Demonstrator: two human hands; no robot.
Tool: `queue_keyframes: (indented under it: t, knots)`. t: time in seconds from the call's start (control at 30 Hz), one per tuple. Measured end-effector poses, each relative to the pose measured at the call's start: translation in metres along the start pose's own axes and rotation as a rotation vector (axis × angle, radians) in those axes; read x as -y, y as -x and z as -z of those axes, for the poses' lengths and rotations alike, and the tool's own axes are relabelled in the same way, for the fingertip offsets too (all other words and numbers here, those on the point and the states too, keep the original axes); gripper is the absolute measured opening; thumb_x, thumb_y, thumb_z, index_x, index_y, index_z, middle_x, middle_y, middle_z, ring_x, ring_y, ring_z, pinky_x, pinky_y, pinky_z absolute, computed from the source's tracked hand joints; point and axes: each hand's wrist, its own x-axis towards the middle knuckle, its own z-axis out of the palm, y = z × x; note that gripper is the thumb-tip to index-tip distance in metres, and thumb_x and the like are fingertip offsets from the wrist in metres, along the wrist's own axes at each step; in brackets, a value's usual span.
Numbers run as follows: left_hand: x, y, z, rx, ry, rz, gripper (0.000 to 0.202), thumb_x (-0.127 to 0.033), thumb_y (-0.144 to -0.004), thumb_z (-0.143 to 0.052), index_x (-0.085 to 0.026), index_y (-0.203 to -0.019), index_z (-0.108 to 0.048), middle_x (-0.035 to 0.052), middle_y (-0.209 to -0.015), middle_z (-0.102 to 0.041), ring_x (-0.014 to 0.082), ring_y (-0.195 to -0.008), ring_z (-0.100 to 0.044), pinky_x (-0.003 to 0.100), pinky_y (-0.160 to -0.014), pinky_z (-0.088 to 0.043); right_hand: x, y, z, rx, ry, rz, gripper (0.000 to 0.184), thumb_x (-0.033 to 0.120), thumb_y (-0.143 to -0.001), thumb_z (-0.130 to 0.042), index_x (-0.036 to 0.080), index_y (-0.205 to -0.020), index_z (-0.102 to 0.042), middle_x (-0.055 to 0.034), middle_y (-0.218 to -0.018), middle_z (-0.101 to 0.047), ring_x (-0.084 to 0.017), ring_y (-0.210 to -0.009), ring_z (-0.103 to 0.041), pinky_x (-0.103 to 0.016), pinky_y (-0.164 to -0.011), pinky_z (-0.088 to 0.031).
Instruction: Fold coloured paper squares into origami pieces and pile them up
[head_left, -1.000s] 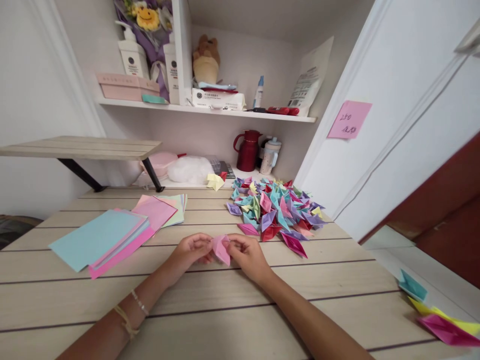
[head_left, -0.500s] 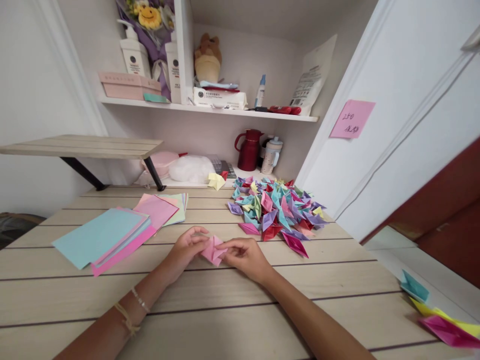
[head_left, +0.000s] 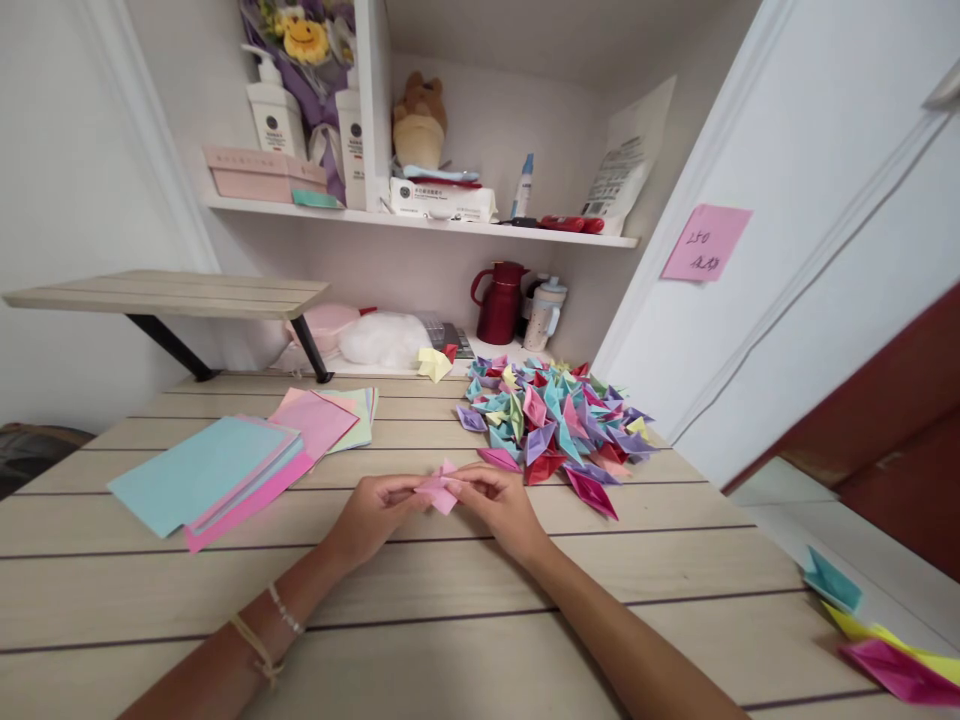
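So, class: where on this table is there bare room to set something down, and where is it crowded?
Bare wood lies between the stack of paper sheets and the pile of folded paper boats, beyond the pink folded piece, and along the near edge of the table. Crowded: the pile and the back ledge by the red jug.

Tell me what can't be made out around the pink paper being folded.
Head view only.
pink folded paper: mostly covered by the left hand and right hand; its shape is unclear.
sticky note: writing too small to read.
folded pile: lower pieces buried under upper ones.
loose papers at lower right: cut off by the frame edge.
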Motion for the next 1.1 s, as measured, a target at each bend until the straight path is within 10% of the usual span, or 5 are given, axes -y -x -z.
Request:
queue_keyframes:
  t: [0.47,0.7,1.1]
  knots:
    - [0.002,-0.003,0.000,-0.186,-0.009,-0.052,0.045,-0.028,-0.066,-0.066,-0.019,-0.110,-0.055,0.0104,-0.123,-0.053,0.0231,-0.103,-0.056,0.034,-0.084,-0.048,-0.003,0.001,0.002,-0.085,-0.020,0.037,0.020,0.029,-0.069,-0.066,0.025,-0.089,-0.069,-0.0070,-0.095,-0.066,-0.022,-0.090,-0.059,-0.035,-0.074,-0.050]
    - [0.000,0.002,-0.007,-0.138,-0.128,-0.118,0.040,-0.029,-0.073,-0.060,-0.018,-0.110,-0.049,0.0034,-0.081,-0.060,0.0158,-0.075,-0.059,0.028,-0.069,-0.047,-0.002,0.001,0.002,-0.127,-0.011,0.061,0.019,0.027,-0.071,-0.065,0.024,-0.089,-0.069,-0.0070,-0.094,-0.066,-0.021,-0.088,-0.060,-0.033,-0.074,-0.050]
    - [-0.003,0.003,-0.003,-0.154,-0.092,-0.132,0.028,-0.026,-0.070,-0.064,-0.019,-0.097,-0.060,0.0053,-0.087,-0.068,0.0185,-0.079,-0.064,0.029,-0.072,-0.049,0.001,0.001,-0.001,0.032,-0.049,-0.052,0.019,0.035,-0.067,-0.068,0.025,-0.083,-0.071,-0.0051,-0.088,-0.069,-0.020,-0.076,-0.061,-0.033,-0.067,-0.049]
